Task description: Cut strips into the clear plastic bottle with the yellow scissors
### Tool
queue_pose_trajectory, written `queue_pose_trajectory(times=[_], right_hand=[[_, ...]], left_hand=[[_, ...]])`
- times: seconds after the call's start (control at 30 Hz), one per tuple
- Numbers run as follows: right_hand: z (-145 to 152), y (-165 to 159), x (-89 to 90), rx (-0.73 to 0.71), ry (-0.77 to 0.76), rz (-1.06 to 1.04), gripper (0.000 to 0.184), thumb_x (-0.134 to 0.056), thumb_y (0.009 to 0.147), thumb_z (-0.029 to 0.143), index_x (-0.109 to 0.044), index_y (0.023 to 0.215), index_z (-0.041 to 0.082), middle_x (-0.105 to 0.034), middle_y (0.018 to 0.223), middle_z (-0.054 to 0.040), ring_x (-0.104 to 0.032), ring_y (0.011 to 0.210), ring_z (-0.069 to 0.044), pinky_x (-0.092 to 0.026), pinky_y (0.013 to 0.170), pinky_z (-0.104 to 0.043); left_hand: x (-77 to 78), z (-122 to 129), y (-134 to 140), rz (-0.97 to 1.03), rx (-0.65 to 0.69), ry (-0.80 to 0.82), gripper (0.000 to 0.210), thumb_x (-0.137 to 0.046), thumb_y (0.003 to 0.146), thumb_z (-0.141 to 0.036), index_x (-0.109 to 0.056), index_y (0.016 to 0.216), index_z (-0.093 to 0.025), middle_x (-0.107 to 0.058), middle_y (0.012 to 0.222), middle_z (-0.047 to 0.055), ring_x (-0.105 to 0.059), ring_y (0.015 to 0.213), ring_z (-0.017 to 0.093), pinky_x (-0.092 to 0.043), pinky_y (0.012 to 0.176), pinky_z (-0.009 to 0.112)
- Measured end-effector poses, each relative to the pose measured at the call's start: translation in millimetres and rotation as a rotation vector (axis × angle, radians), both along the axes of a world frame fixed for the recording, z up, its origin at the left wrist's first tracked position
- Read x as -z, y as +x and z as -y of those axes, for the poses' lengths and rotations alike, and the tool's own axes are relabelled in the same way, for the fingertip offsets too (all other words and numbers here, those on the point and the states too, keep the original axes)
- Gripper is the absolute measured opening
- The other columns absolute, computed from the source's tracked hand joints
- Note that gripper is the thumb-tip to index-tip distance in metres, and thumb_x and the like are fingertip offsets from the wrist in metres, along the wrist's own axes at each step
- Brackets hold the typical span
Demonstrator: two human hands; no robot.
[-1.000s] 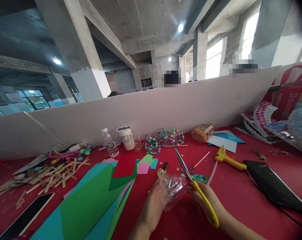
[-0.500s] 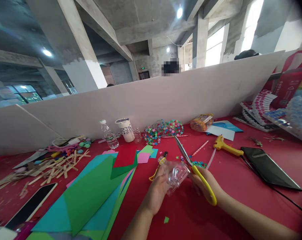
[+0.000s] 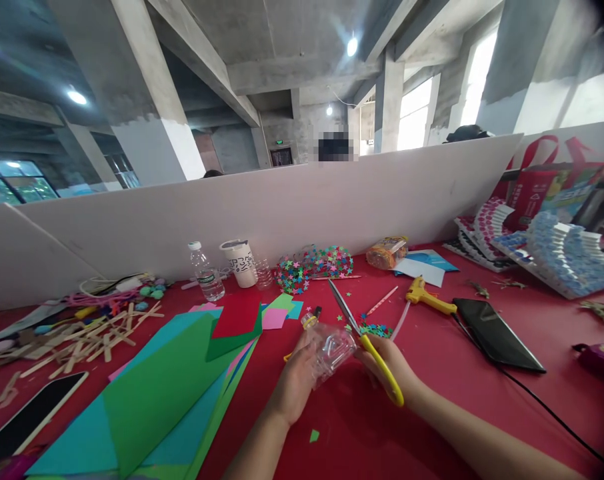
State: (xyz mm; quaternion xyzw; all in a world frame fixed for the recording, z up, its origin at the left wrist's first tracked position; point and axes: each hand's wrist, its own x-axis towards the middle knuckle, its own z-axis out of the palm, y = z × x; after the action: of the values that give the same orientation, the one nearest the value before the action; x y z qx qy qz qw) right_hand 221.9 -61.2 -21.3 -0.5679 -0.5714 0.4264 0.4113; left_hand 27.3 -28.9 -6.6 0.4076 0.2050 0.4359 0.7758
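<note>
My left hand is closed around a clear plastic bottle piece, its narrow end pointing away to the upper left. In my right hand is a pair of scissors with yellow handles, blades pointing up and away. The scissors stand just right of the bottle piece; whether my right fingertips touch it is hidden. Partly behind my left hand is a small yellow and black item that I cannot make out. Star sequins lie beyond my right hand.
Coloured paper sheets and wooden sticks lie left. Along the partition stand a water bottle, a cup and a star-covered plastic piece. Right are a yellow glue gun and a black tablet-like device.
The view has turned slightly right, so everything sits further left in the picture. Both hands keep hold of the bottle piece and scissors, with little visible change between them.
</note>
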Motion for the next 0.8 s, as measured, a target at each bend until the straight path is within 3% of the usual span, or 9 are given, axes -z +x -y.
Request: queue_pose_trajectory(times=[0.17, 0.23, 0.33, 0.47, 0.57, 0.67, 0.8], right_hand=[[-2, 5, -4.5, -0.004, -0.014, 0.191, 0.025, -0.065, 0.099, 0.034, -0.067, 0.117, 0.016, -0.07, 0.116, -0.0041, -0.071, 0.093, -0.025, -0.06, 0.079, -0.041], [-4, 9, -13.6, -0.012, 0.02, 0.242, 0.022, -0.064, 0.099, 0.037, -0.068, 0.102, 0.015, -0.071, 0.096, -0.001, -0.069, 0.078, -0.019, -0.058, 0.068, -0.034], [-5, 14, -31.9, -0.035, 0.102, 0.281, 0.034, -0.066, 0.092, 0.049, -0.055, 0.076, 0.02, -0.055, 0.066, 0.0052, -0.057, 0.062, -0.017, -0.045, 0.056, -0.027], [-2, 16, -44.3, -0.117, 0.14, 0.297, 0.034, -0.069, 0.084, 0.051, -0.049, 0.077, 0.025, -0.051, 0.069, 0.0053, -0.047, 0.064, -0.017, -0.037, 0.06, -0.027], [4, 17, -39.2, -0.184, 0.101, 0.295, 0.03, -0.069, 0.082, 0.048, -0.051, 0.085, 0.024, -0.05, 0.071, 0.0056, -0.044, 0.065, -0.017, -0.037, 0.062, -0.027], [11, 20, -34.1, -0.236, 0.058, 0.279, 0.033, -0.067, 0.083, 0.051, -0.049, 0.08, 0.024, -0.046, 0.071, 0.0064, -0.04, 0.065, -0.016, -0.037, 0.061, -0.026], [19, 27, -40.4, -0.328, 0.002, 0.24, 0.044, -0.064, 0.084, 0.061, -0.045, 0.072, 0.024, -0.038, 0.069, 0.0077, -0.035, 0.063, -0.014, -0.033, 0.056, -0.024]], left_hand=[[2.7, -2, -2, -0.02, -0.077, -0.067, 0.044, -0.064, 0.088, -0.043, -0.063, 0.127, -0.023, -0.065, 0.136, 0.01, -0.052, 0.135, 0.033, -0.035, 0.115, 0.05], [2.1, -4, -4, -0.036, -0.146, -0.094, 0.046, -0.064, 0.088, -0.045, -0.061, 0.13, -0.025, -0.06, 0.142, 0.008, -0.05, 0.136, 0.032, -0.036, 0.114, 0.049], [0.5, -9, -8, -0.049, -0.22, -0.125, 0.047, -0.062, 0.09, -0.047, -0.06, 0.131, -0.023, -0.058, 0.143, 0.01, -0.051, 0.134, 0.032, -0.04, 0.11, 0.047], [-4.0, -13, -11, -0.006, -0.246, -0.161, 0.042, -0.058, 0.092, -0.044, -0.063, 0.124, -0.017, -0.063, 0.137, 0.015, -0.059, 0.124, 0.032, -0.045, 0.105, 0.048], [-12.3, -14, -9, 0.007, -0.264, -0.182, 0.042, -0.06, 0.091, -0.04, -0.061, 0.127, -0.019, -0.066, 0.133, 0.013, -0.06, 0.125, 0.031, -0.044, 0.107, 0.048], [-22.3, -17, -5, -0.022, -0.3, -0.177, 0.048, -0.062, 0.09, -0.039, -0.056, 0.135, -0.022, -0.065, 0.135, 0.011, -0.057, 0.13, 0.03, -0.043, 0.109, 0.046], [-26.7, -19, -2, -0.054, -0.365, -0.147, 0.049, -0.067, 0.086, -0.04, -0.059, 0.131, -0.022, -0.066, 0.134, 0.01, -0.055, 0.132, 0.029, -0.043, 0.109, 0.042]])
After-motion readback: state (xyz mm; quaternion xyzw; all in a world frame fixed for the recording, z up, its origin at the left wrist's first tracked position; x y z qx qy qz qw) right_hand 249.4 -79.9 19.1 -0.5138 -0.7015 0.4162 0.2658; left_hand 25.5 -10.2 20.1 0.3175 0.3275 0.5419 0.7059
